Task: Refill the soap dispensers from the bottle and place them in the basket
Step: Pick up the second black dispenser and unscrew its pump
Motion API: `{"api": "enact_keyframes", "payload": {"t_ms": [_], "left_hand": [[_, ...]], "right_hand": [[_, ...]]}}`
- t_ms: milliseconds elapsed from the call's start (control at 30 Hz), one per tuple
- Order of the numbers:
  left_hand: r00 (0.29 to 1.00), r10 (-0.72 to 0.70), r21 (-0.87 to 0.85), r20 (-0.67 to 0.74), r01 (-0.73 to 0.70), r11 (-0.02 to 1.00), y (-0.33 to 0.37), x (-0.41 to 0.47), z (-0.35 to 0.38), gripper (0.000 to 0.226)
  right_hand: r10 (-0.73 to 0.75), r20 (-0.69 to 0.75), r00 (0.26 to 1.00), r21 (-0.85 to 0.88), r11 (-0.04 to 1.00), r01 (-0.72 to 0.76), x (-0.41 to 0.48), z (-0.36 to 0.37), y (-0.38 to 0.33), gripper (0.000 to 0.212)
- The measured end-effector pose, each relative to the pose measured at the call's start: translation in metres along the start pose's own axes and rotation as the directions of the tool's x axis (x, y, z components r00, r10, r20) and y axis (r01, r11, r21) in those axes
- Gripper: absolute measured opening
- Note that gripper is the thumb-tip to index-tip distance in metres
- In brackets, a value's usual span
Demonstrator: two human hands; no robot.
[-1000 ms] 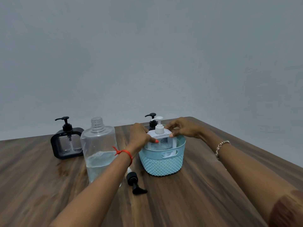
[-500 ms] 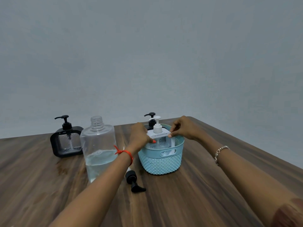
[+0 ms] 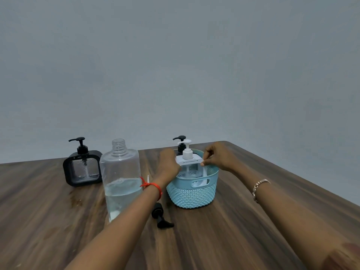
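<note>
Gripping the white dispenser [image 3: 187, 154] in the blue basket [image 3: 192, 197] are the left hand [image 3: 168, 165] and right hand [image 3: 218, 155].

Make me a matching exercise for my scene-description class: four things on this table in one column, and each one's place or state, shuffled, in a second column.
Things
1. white soap dispenser
2. black-framed soap dispenser
3. clear refill bottle
4. loose black pump head

Places and states
A. lies on its side on the table
B. stands uncapped, partly filled
C. in the blue basket, held by the left hand and the right hand
D. stands on the table's left side, pump fitted

Pairs: 1-C, 2-D, 3-B, 4-A.
</note>
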State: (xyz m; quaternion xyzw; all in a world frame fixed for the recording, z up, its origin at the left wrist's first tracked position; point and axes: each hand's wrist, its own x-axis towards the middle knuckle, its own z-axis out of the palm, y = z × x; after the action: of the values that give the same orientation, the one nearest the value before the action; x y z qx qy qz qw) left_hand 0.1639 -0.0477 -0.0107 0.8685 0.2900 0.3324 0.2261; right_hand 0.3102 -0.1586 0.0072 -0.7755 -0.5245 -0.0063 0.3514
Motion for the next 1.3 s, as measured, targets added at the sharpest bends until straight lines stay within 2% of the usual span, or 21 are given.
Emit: {"api": "enact_keyframes", "payload": {"t_ms": [133, 200, 233, 267, 333, 400, 467, 633, 767, 867, 933, 1033, 1100, 1133, 1200, 1300], "left_hand": [[1.000, 0.019, -0.032, -0.022, -0.020, 0.999, 0.010, -0.007, -0.010, 0.027], [0.997, 0.067, -0.059, -0.046, -0.069, 0.996, 0.020, -0.015, -0.020, 0.014], [0.995, 0.092, -0.067, -0.048, -0.095, 0.993, 0.025, -0.021, -0.026, 0.014], [0.991, 0.121, -0.070, -0.050, -0.124, 0.990, 0.030, -0.027, -0.033, 0.018], [0.984, 0.172, -0.094, -0.051, -0.176, 0.980, 0.040, -0.039, -0.049, 0.027], [0.975, 0.209, -0.153, -0.076, -0.218, 0.964, 0.048, -0.050, -0.071, 0.030], [0.961, 0.247, -0.186, -0.125, -0.267, 0.946, 0.052, -0.063, -0.098, 0.029], [0.904, 0.293, -0.238, -0.310, -0.372, 0.897, 0.038, -0.092, -0.168, 0.022], [0.864, 0.225, -0.237, -0.451, -0.359, 0.903, -0.002, -0.107, -0.210, 0.021], [0.861, 0.088, -0.278, -0.500, -0.256, 0.926, -0.044, -0.113, -0.226, 0.029], [0.876, -0.007, -0.281, -0.483, -0.148, 0.948, -0.076, -0.113, -0.229, 0.040], [0.937, -0.157, -0.295, -0.313, 0.061, 0.954, -0.119, -0.110, -0.228, 0.069], [0.962, -0.212, -0.285, -0.174, 0.157, 0.946, -0.141, -0.106, -0.224, 0.089], [0.964, -0.230, -0.283, -0.134, 0.185, 0.941, -0.150, -0.102, -0.221, 0.091], [0.962, -0.259, -0.309, -0.083, 0.222, 0.925, -0.165, -0.092, -0.215, 0.085], [0.955, -0.284, -0.339, -0.089, 0.239, 0.910, -0.186, -0.071, -0.204, 0.066]], "right_hand": [[0.007, 0.016, 1.000, -0.054, 0.999, -0.006, -0.001, 0.001, -0.007, 0.015], [0.035, 0.024, 0.999, -0.104, 0.994, -0.032, -0.002, 0.002, -0.011, 0.015], [0.047, 0.021, 0.999, -0.139, 0.989, -0.044, -0.002, 0.003, -0.014, 0.014], [0.051, -0.010, 0.999, -0.165, 0.985, -0.051, -0.002, 0.004, -0.017, 0.013], [0.016, -0.168, 0.986, -0.174, 0.984, -0.046, -0.002, 0.004, -0.029, 0.012], [-0.035, -0.346, 0.938, -0.096, 0.995, 0.002, -0.004, 0.004, -0.053, 0.019], [-0.094, -0.464, 0.881, -0.013, 0.995, 0.099, -0.010, 0.001, -0.090, 0.023], [-0.183, -0.591, 0.786, 0.130, 0.940, 0.317, -0.029, 0.006, -0.185, 0.014], [-0.230, -0.620, 0.750, 0.181, 0.888, 0.422, -0.037, 0.034, -0.244, 0.014], [-0.283, -0.608, 0.742, 0.190, 0.855, 0.482, -0.040, 0.067, -0.279, 0.020], [-0.287, -0.582, 0.761, 0.222, 0.844, 0.488, -0.041, 0.095, -0.298, 0.024], [-0.241, -0.471, 0.848, 0.279, 0.872, 0.402, -0.036, 0.143, -0.309, 0.032], [-0.161, -0.351, 0.923, 0.335, 0.898, 0.284, -0.027, 0.175, -0.306, 0.038], [-0.103, -0.290, 0.952, 0.374, 0.903, 0.212, -0.020, 0.189, -0.303, 0.042], [0.035, -0.192, 0.981, 0.431, 0.901, 0.053, -0.002, 0.211, -0.294, 0.053], [0.229, -0.113, 0.967, 0.467, 0.871, -0.152, 0.029, 0.237, -0.279, 0.061]]}}
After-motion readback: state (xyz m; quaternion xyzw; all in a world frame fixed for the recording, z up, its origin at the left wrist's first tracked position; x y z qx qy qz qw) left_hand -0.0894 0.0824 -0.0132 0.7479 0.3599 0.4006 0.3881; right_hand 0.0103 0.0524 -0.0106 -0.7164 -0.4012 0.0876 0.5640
